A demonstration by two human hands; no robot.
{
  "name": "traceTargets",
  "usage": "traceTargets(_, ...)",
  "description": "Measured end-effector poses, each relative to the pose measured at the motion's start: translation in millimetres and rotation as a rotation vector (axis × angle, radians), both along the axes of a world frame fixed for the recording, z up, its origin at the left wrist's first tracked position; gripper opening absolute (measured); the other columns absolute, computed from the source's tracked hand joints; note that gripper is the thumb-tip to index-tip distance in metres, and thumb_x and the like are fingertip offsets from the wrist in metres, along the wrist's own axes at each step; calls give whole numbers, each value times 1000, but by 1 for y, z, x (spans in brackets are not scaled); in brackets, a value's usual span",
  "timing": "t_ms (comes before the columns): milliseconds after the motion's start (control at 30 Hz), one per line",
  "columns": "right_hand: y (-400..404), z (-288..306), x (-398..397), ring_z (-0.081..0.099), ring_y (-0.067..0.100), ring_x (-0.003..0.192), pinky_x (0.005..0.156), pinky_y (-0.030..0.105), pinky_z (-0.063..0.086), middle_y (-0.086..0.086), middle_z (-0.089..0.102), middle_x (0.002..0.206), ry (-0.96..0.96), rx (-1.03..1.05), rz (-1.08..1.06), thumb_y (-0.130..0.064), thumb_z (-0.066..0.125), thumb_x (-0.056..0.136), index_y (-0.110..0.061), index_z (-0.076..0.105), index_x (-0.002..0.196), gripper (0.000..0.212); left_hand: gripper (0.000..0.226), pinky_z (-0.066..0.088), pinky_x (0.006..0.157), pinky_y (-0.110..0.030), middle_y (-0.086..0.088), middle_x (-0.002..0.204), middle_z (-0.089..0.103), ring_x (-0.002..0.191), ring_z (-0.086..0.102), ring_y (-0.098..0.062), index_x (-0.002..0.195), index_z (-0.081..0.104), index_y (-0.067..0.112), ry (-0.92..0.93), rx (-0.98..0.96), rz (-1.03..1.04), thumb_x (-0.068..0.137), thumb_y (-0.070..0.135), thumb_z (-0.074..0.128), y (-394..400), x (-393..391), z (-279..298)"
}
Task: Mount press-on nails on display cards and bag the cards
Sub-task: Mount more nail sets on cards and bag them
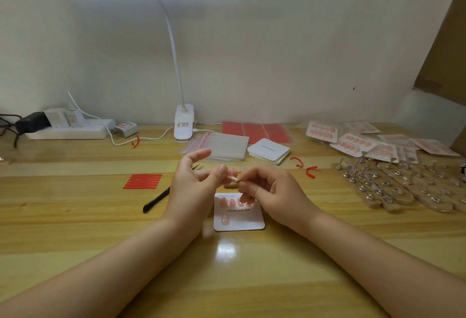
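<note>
Here both hands' fingers point(222, 170) pinch one small metal-tipped nail stand point(233, 179) above the display card point(239, 219).

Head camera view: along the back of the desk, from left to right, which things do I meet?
Power strip → lamp base → stack of clear bags → stack of blank cards → finished nail cards.

The display card point(239, 219) near the table's front edge reads "Handmade Nail" at its middle. Small print along its far edge, on the card stack point(268, 150) and on the lamp base point(183, 125) label is illegible.
</note>
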State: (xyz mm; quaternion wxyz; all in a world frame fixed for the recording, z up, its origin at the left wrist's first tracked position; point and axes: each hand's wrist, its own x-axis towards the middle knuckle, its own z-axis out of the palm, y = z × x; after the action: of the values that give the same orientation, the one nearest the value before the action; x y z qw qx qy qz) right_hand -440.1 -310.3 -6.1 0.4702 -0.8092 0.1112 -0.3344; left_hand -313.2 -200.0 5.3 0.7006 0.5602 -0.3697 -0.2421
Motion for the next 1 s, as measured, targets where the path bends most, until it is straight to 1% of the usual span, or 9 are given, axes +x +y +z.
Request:
traceTargets(67,-1,1,-1,69,13,66,64,26,56,-7,68,71,14,49,10,-4,62,91,-13,66,88,10,39,56,82,-27,-5,88,76,87,73,-16,130,43,16,-23,-1,-24,94,14,58,0,2,1)
traceTargets(167,-3,0,-2,68,12,63,61,19,51,-4,66,70,16,103,-12,-8,60,93,-5,66,90,7,41,56,86,-27,0,93,76,91,71,-10,136,41,19,-173,9,12,97,19,53,0,7,1)
traceTargets(300,-2,-1,-2,67,14,63,63,22,51,2,68,72,6,131,-27,-11,61,94,-6,67,92,8,58,51,92,-21,7,117,66,105,64,-2,136,40,25,-578,-59,28,86,18,67,3,7,-1)
traceTargets(400,-1,-2,-3,68,15,65,66,25,53,2,68,73,20,101,-13,-12,61,93,-10,67,93,6,61,51,93,-22,8,119,65,109,62,-3,134,42,25,-822,-127,37,81,13,71,4,8,-2)
traceTargets(500,1,-1,-3,67,15,64,66,26,54,6,68,74,28,76,-6,-8,60,93,-6,67,94,7,61,50,95,-23,7,116,66,109,62,-1,131,44,23,-949,-159,50,80,7,73,4,10,-1)
traceTargets(633,1,-1,-3,68,16,67,70,33,57,8,70,75,56,47,0,-8,59,94,-7,65,90,7,50,52,92,-23,7,105,70,100,66,-2,127,49,22,-962,-161,14,82,11,69,3,11,0)
traceTargets(833,2,-1,-3,68,18,67,68,31,55,3,70,74,44,69,16,-15,60,94,-16,65,88,8,39,56,84,-31,8,96,66,89,67,-9,120,52,27,-796,-167,18,84,18,64,2,10,-2)
traceTargets(900,2,-2,-3,69,18,67,69,33,56,3,70,75,36,77,10,-14,59,94,-15,65,89,8,38,56,82,-33,8,95,66,87,66,-9,118,53,30,-813,-157,41,84,17,65,1,10,-3)
traceTargets(1000,2,-1,-4,69,17,66,70,36,56,2,70,74,28,77,2,-10,58,95,-14,65,90,8,36,57,78,-34,5,94,68,84,67,-8,118,59,20,-900,-145,89,84,12,69,0,12,-5)
